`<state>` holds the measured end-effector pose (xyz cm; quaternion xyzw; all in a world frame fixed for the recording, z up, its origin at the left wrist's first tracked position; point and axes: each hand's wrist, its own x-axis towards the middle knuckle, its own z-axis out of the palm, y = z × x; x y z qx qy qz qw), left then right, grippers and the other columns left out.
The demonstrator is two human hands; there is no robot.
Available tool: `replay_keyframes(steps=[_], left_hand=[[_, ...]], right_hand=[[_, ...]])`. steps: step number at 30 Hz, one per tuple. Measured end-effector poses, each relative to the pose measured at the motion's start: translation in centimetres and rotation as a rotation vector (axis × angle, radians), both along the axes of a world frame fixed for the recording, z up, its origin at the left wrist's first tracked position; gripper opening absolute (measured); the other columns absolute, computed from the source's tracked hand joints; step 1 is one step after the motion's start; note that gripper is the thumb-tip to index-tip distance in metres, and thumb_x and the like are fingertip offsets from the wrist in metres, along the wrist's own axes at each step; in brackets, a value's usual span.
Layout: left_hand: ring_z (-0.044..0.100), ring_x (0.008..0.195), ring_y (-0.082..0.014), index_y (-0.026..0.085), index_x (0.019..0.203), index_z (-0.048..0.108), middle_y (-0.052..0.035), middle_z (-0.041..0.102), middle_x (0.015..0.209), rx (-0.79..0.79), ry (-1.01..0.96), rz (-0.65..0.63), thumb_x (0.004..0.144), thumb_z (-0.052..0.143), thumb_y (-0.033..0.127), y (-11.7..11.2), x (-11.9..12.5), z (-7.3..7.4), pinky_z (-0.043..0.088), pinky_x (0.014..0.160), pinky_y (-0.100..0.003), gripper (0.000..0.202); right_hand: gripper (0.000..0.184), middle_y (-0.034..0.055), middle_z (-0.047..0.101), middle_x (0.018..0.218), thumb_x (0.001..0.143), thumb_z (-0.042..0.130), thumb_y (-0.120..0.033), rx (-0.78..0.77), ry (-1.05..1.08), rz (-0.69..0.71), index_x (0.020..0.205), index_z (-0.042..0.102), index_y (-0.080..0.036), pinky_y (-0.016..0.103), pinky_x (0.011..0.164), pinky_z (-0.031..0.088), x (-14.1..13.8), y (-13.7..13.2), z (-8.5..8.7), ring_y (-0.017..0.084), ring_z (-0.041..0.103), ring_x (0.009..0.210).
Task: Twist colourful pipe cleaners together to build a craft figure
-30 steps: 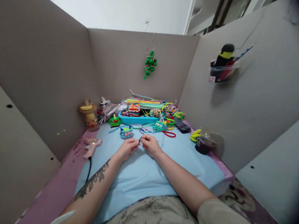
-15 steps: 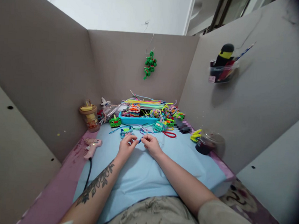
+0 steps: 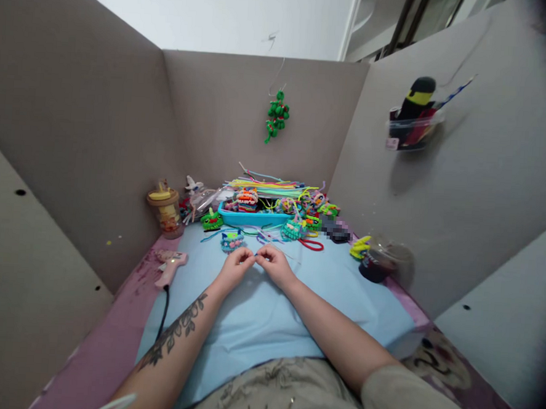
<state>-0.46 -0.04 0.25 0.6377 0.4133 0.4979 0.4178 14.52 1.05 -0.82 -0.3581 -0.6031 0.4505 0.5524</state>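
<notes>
My left hand and my right hand meet fingertip to fingertip over the light blue cloth. Both are closed in a pinch around a small dark blue piece, mostly hidden by the fingers; its kind is too small to make out. Just beyond my left hand lies a blue fuzzy pipe-cleaner figure with pointed ears. Farther back are a teal fuzzy figure, a green one and a red pipe-cleaner loop.
A blue tray with colourful pipe cleaners stands at the back. At left are a pink glue gun with its cord and a lidded cup. A dark-filled container sits at right. Grey panels enclose the table.
My fingertips have come closer together, covering most of the blue piece that showed between them before. The whole view has shifted slightly.
</notes>
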Motion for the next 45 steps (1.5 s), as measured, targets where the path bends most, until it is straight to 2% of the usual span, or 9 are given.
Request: replay_keyframes(steps=[5,11,16,20,23,27,33,38,45], left_hand=[[0.031,0.046,-0.0074,0.018,0.066,0.047,0.0059,0.038,0.052,-0.114,-0.111,-0.009,0.072,0.058,0.046,0.4,-0.5,0.1,0.024,0.044,-0.02,0.031],[0.034,0.048,-0.0092,0.018,0.07,0.05,0.0036,0.041,0.055,-0.123,-0.137,0.092,0.079,0.044,0.057,0.8,-1.2,0.3,0.023,0.044,-0.021,0.041],[0.041,0.054,-0.0107,0.015,0.068,0.062,0.0011,0.051,0.058,-0.099,0.013,-0.021,0.068,0.063,0.045,0.3,-0.6,0.3,0.031,0.05,-0.021,0.03],[0.042,0.056,-0.0112,0.015,0.061,0.059,0.0018,0.051,0.056,-0.062,0.095,-0.035,0.069,0.062,0.038,0.1,-0.3,0.2,0.033,0.054,-0.022,0.025],[0.042,0.054,-0.0112,0.015,0.058,0.058,0.0024,0.049,0.053,-0.039,0.144,-0.01,0.072,0.059,0.036,0.2,-0.4,-0.1,0.032,0.053,-0.022,0.025],[0.046,0.056,-0.0135,0.016,0.06,0.061,0.0001,0.056,0.056,-0.014,0.202,0.063,0.073,0.058,0.033,0.6,-0.8,-0.7,0.034,0.054,-0.023,0.021],[0.056,0.079,-0.0209,0.019,0.073,0.065,-0.0065,0.065,0.08,0.059,0.253,0.293,0.078,0.053,0.027,1.2,-1.6,-1.2,0.04,0.071,-0.028,0.015],[0.056,0.083,-0.0213,0.021,0.071,0.065,-0.0063,0.065,0.079,0.121,0.341,0.289,0.076,0.055,0.021,0.6,-1.6,-1.2,0.039,0.076,-0.029,0.011],[0.056,0.079,-0.0207,0.02,0.071,0.065,-0.0071,0.064,0.08,0.154,0.438,0.278,0.078,0.053,0.02,0.2,-1.5,-1.3,0.038,0.074,-0.028,0.014]], right_hand=[[0.023,-0.0057,0.044,0.053,0.067,0.067,-0.039,-0.104,0.068,0.092,0.068,0.057,-0.019,0.022,0.045,0.029,0.0,0.5,-0.7,0.008,0.036,0.045],[0.028,-0.0067,0.045,0.051,0.066,0.067,-0.043,-0.16,0.126,0.091,0.072,0.056,-0.018,0.021,0.041,0.027,0.1,1.0,-1.3,0.007,0.036,0.041],[0.025,-0.0062,0.047,0.052,0.067,0.068,-0.04,-0.133,0.107,0.062,0.073,0.059,-0.018,0.021,0.043,0.028,0.1,1.1,-1.6,0.007,0.037,0.043],[0.025,-0.0052,0.049,0.057,0.07,0.065,-0.041,-0.114,0.069,0.055,0.082,0.061,-0.019,0.021,0.043,0.028,-0.1,1.1,-1.5,0.007,0.038,0.044],[0.031,-0.003,0.055,0.066,0.069,0.065,-0.038,-0.086,0.004,0.069,0.094,0.063,-0.02,0.022,0.045,0.031,-0.3,0.8,-1.1,0.008,0.041,0.048],[0.017,-0.0008,0.058,0.065,0.071,0.065,-0.033,-0.032,-0.129,0.04,0.079,0.066,-0.018,0.025,0.055,0.038,0.0,0.9,-0.9,0.012,0.048,0.057],[0.007,0.0001,0.059,0.069,0.066,0.066,-0.015,0.082,-0.408,-0.004,0.07,0.069,-0.02,0.028,0.069,0.04,0.6,1.9,-1.4,0.015,0.052,0.07],[0.013,0.0003,0.055,0.069,0.068,0.063,-0.007,0.163,-0.596,-0.004,0.068,0.067,-0.019,0.028,0.07,0.039,-0.3,2.1,-2.1,0.015,0.052,0.072],[0.012,0.0018,0.053,0.074,0.074,0.057,-0.008,0.26,-0.742,-0.021,0.07,0.063,-0.018,0.028,0.072,0.039,-0.6,2.0,-2.5,0.016,0.052,0.076]])
